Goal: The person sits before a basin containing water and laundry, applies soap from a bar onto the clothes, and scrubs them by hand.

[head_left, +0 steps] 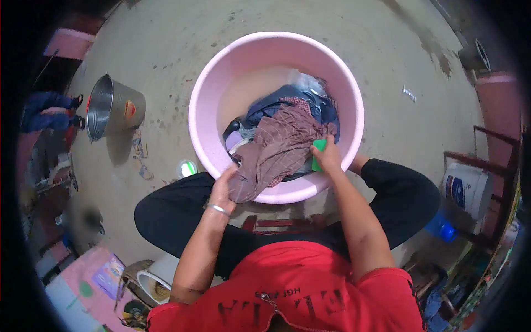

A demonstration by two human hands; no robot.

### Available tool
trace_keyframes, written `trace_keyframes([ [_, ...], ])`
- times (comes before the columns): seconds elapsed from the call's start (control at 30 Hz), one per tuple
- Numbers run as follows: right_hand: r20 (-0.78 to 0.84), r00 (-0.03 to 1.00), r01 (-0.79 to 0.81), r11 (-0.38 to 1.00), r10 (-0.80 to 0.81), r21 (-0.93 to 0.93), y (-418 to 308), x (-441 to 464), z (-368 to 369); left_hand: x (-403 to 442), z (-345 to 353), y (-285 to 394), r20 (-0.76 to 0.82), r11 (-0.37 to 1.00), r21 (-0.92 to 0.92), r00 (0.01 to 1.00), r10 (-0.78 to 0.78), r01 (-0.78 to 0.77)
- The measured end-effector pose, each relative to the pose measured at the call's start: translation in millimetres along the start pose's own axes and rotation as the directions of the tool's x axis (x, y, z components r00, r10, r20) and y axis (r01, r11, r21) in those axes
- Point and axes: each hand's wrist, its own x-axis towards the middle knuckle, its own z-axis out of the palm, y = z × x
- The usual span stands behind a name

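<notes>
A brown checked shirt [287, 135] lies bunched over the near side of a large pink tub [202, 88], one end draped over the rim. My left hand [222, 187] is closed on that end of the shirt at the rim's near left. At the right, inside the rim, my right hand [329, 156] grips a green bar of soap [317, 155] against the cloth; some of its fingers are hidden. Behind and beneath the shirt, dark blue clothes [276, 102] and a pale, wet piece [307, 83] sit in cloudy water [238, 94].
On the floor at the left, a metal bucket [119, 108] lies tipped, with sandals [141, 157] near it. A small round container [187, 168] stands beside the tub. White buckets are at the right [467, 188] and lower left [155, 282]. Another person's legs [47, 110] show at far left.
</notes>
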Motion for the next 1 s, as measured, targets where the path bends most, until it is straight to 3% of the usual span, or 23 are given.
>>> trace_keyframes([
  [0.03, 0.005, 0.999, -0.037, 0.999, 0.037, 0.025, 1, 0, -3, 26, -18, -9, 0.004, 0.807, 0.59, 0.999, -0.046, 0.034],
  [0.07, 0.01, 1.0, -0.019, 1.0, 0.019, 0.014, 0, 0, -5, 30, -15, -9, -0.022, 0.302, 0.952, 0.996, -0.081, 0.046],
  [0.1, 0.017, 0.999, -0.034, 0.999, 0.034, 0.02, -2, -1, -4, 31, -12, -15, -0.024, 0.318, 0.947, 0.997, -0.071, 0.045],
  [0.13, 0.026, 0.998, -0.053, 0.998, 0.053, 0.028, -4, -1, -3, 14, 14, -21, 0.101, -0.056, 0.994, 0.974, 0.204, -0.092],
  [0.17, 0.034, 0.999, -0.044, 0.999, 0.043, 0.026, -3, -2, -1, 6, 30, -27, 0.302, -0.445, 0.889, 0.868, 0.395, -0.107],
  [0.2, 0.009, 1.0, -0.021, 0.992, 0.02, 0.126, -1, -3, 1, 15, 35, -28, 0.294, -0.442, 0.892, 0.868, 0.399, -0.099],
  [0.27, -0.024, 1.0, -0.006, 0.974, 0.012, 0.226, 2, -2, 5, 61, 43, -27, 0.536, -0.498, 0.816, 0.705, 0.465, -0.292],
  [0.37, -0.088, 0.996, 0.055, 0.946, -0.028, 0.319, 7, 3, 0, 139, 42, -36, 0.525, -0.461, 0.834, 0.695, 0.492, -0.303],
  [0.43, -0.085, 0.996, 0.07, 0.926, -0.041, 0.372, 2, 1, -10, 181, 34, -35, 0.308, -0.33, 0.931, 0.817, 0.488, -0.153],
  [0.47, -0.094, 0.995, 0.054, 0.928, -0.02, 0.369, 0, 0, -17, 186, 36, -32, 0.319, -0.338, 0.926, 0.823, 0.47, -0.166],
  [0.53, -0.065, 0.998, 0.026, 0.889, 0.004, 0.457, -1, -2, -28, 191, 34, -30, 0.196, -0.272, 0.959, 0.871, 0.45, -0.075],
  [0.67, -0.072, 0.996, -0.026, 0.935, 0.055, 0.353, 12, 0, -21, 208, 18, -34, 0.363, -0.302, 0.925, 0.774, 0.519, -0.231],
  [0.73, -0.065, 0.997, -0.003, 0.927, 0.03, 0.376, 16, -3, -7, 199, 16, -34, 0.312, -0.13, 0.947, 0.747, 0.588, -0.293],
  [0.77, -0.067, 0.998, 0.025, 0.92, 0.001, 0.391, 15, -3, -5, 187, 24, -26, 0.317, -0.138, 0.946, 0.743, 0.589, -0.294],
  [0.83, -0.05, 0.999, 0.012, 0.924, 0.008, 0.382, 10, -10, 3, 164, 39, -11, 0.353, -0.096, 0.908, 0.621, 0.7, -0.408],
  [0.87, -0.029, 1.0, -0.001, 0.931, 0.012, 0.365, 7, -15, 6, 163, 43, -2, 0.361, -0.103, 0.905, 0.618, 0.699, -0.412],
  [0.9, -0.035, 0.999, 0.001, 0.929, 0.013, 0.369, 6, -20, 7, 165, 48, 13, 0.469, -0.148, 0.838, 0.556, 0.686, -0.524],
  [0.93, 0.036, 0.999, 0.02, 0.957, -0.031, 0.289, 6, -25, 10, 161, 53, 22, 0.566, -0.19, 0.757, 0.482, 0.669, -0.625],
  [1.0, 0.186, 0.976, 0.09, 0.988, -0.113, 0.129, 3, -32, 13, 102, 91, 38, 0.619, -0.196, 0.732, 0.516, 0.592, -0.653],
])
